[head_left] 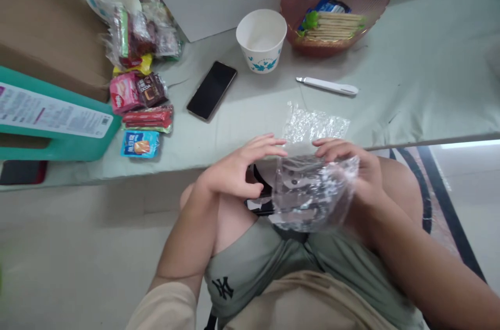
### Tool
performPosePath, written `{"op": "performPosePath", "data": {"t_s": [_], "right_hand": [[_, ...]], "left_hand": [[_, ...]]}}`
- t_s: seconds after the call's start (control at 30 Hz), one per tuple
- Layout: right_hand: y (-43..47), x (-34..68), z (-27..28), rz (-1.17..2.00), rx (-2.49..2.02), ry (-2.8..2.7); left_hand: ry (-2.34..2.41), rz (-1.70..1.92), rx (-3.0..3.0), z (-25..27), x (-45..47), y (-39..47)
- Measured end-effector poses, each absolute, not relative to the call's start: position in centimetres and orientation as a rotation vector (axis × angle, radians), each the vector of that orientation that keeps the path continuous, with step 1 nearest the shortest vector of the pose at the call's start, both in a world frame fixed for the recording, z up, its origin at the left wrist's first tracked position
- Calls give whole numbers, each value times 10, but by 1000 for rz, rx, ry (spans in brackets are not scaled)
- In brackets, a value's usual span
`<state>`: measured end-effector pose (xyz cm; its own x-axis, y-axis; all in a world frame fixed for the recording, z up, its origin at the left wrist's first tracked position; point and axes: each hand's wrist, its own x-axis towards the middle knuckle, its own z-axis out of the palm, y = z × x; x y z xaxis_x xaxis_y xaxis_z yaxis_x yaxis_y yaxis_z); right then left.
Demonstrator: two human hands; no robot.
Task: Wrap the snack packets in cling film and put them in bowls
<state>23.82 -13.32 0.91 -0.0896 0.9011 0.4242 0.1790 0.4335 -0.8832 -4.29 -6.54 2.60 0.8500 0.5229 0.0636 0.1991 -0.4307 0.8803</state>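
A clear plastic bag point(308, 197) hangs over my lap, partly blurred. My right hand point(357, 166) grips its right side between thumb and fingers. My left hand point(250, 161) is held at the bag's left edge with thumb and fingers apart; its fingertips come close to the bag's top. Just beyond, a sheet of bubble wrap point(312, 123) lies at the table's front edge, and whether it joins the bag I cannot tell. Farther back, a white craft knife point(327, 86) lies on the cloth.
A paper cup point(262, 43) stands beside a pink bowl point(336, 46) holding wooden sticks point(334, 28). Left of them lie a phone point(213, 90), several wrapped snacks point(140, 98), a blue packet point(139, 143) and a green box point(58, 116). The cloth-covered table point(429, 85) ends above my knees.
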Motion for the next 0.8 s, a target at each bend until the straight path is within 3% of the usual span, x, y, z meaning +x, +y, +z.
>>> {"op": "performPosePath", "data": {"t_s": [0.1, 0.37, 0.63, 0.8], "right_hand": [[-132, 246, 14, 858, -1105, -1401], [-133, 242, 9, 943, -1132, -1484], [-123, 233, -4, 667, -1074, -1626], [-103, 211, -10, 552, -1149, -1912]], "left_hand": [[672, 257, 2101, 25, -28, -76], [750, 594, 1987, 13, 9, -78], [994, 1141, 2148, 12, -10, -74], [1263, 973, 2140, 10, -24, -72]]}}
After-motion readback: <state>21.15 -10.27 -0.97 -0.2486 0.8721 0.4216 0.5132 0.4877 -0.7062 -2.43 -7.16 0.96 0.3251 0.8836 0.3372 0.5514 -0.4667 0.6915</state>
